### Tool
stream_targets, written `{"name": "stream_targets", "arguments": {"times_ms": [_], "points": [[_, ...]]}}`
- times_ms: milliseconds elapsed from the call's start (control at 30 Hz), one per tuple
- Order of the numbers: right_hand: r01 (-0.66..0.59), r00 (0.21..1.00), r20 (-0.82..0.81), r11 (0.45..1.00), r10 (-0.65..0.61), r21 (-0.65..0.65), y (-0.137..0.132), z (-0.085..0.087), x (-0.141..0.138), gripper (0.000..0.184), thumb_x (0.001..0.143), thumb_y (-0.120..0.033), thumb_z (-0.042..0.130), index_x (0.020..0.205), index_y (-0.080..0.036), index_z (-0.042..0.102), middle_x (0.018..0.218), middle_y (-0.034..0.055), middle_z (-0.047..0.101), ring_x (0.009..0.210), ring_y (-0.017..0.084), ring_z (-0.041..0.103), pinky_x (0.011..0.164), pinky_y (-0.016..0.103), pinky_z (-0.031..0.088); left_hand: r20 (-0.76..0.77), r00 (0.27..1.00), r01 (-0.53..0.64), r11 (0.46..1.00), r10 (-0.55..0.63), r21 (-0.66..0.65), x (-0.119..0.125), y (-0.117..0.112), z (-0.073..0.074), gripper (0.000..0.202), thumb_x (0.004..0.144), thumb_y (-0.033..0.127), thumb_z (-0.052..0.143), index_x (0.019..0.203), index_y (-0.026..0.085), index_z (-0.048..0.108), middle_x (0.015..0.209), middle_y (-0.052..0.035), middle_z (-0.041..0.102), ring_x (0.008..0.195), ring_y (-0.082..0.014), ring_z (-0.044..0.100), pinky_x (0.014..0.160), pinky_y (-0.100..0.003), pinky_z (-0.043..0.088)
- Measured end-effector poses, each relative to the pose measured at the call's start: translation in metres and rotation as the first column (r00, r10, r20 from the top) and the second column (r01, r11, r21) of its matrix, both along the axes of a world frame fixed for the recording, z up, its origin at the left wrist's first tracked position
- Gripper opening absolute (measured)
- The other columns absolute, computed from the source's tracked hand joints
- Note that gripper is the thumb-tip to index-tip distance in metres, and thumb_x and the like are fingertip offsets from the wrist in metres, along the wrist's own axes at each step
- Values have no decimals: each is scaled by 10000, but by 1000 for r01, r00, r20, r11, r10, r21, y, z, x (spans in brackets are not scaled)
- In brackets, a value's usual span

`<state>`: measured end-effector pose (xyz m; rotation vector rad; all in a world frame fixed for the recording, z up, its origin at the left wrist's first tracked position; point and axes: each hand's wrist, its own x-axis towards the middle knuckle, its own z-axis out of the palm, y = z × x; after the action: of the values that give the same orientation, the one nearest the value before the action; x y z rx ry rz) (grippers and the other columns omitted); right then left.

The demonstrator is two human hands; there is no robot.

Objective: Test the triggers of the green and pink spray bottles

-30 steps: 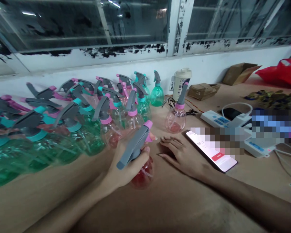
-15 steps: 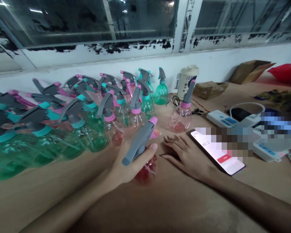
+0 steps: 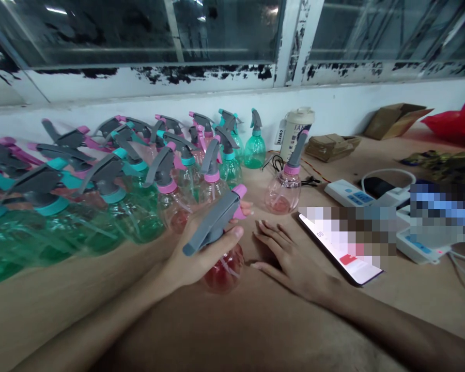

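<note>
Grip first: left hand [image 3: 194, 261] is closed tight round the neck of the red bottle [image 3: 222, 271], thumb over the collar, so it's clamped on, not loose. Red bottle looks to be resting on the desk [image 3: 256, 330] right under that hand, belly poking out to the right. Its grey sprayer [image 3: 211, 227] is the long axis, slanting from the lever end near the wrist up to the pink nozzle pointing away and right. Right hand [image 3: 294, 256] lies flat and spread just beside it, holding nothing, so left is the nearer one. Further out: phone [image 3: 358, 263] by the right hand, a lone pink bottle [image 3: 281, 194] behind, crowd of bottles [image 3: 139, 206] off left.
</note>
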<state>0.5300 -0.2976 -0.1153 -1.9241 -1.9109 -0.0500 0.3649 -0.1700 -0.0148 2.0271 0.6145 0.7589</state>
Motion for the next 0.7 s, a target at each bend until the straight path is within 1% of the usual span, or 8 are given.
{"name": "stream_targets", "arguments": {"times_ms": [100,167,300,367,467,567,633,700], "points": [[-5,1000,7,1000,5,-27,0,1,1,613,856,-529,423,1334,-147,387,1419,146,363,1333,260,267,1072,525,251,-33,992,120,993,-120,-1,7,11,-2,194,775,394,551,858,244,642,707,2,666,823,-218,641,825,-377,509],[-1,1000,6,999,2,-38,0,2,1,616,857,-530,420,1334,-142,387,1423,147,355,1335,261,261,1075,519,249,-35,985,171,985,-171,-7,11,18,-4,229,795,394,535,932,240,636,699,-3,661,855,-219,636,856,-380,493],[-6,1000,-1,1000,6,-31,-1,3,1,615,856,-520,431,1335,-138,388,1420,147,360,1336,263,258,1075,525,245,-37,982,185,983,-185,8,13,24,-5,260,810,404,533,975,226,626,750,-10,655,793,-195,625,809,-352,496],[0,1000,-1,999,0,-37,-1,3,0,611,857,-519,427,1331,-135,395,1419,145,362,1337,268,254,1073,533,243,-66,980,193,981,-190,36,11,24,-4,248,835,400,502,958,219,618,761,-4,639,731,-170,607,743,-320,497],[7,1000,1,998,-7,-57,-1,3,0,614,860,-520,417,1333,-129,393,1424,143,354,1338,276,248,1072,535,244,-133,971,211,973,-199,90,9,22,-1,224,852,382,458,881,209,597,674,15,588,616,-142,559,610,-274,476],[4,1000,0,999,-4,-52,-1,3,0,612,862,-516,415,1337,-131,386,1424,139,356,1338,268,252,1077,527,242,-135,980,170,972,-149,162,9,19,3,191,818,373,468,755,213,550,590,29,532,534,-132,499,516,-257,441],[6,1000,8,998,-6,-57,-1,3,0,613,865,-515,410,1334,-121,389,1427,138,351,1343,263,240,1083,518,235,-113,985,152,969,-131,197,10,18,6,168,791,361,487,711,218,523,574,29,522,530,-134,491,512,-259,446],[7,1000,21,998,-5,-70,-1,3,0,614,870,-511,400,1333,-109,385,1430,135,346,1347,256,228,1090,508,228,-92,984,168,965,-153,199,11,17,8,143,786,339,492,722,221,539,606,22,551,573,-140,522,561,-264,472]]}}
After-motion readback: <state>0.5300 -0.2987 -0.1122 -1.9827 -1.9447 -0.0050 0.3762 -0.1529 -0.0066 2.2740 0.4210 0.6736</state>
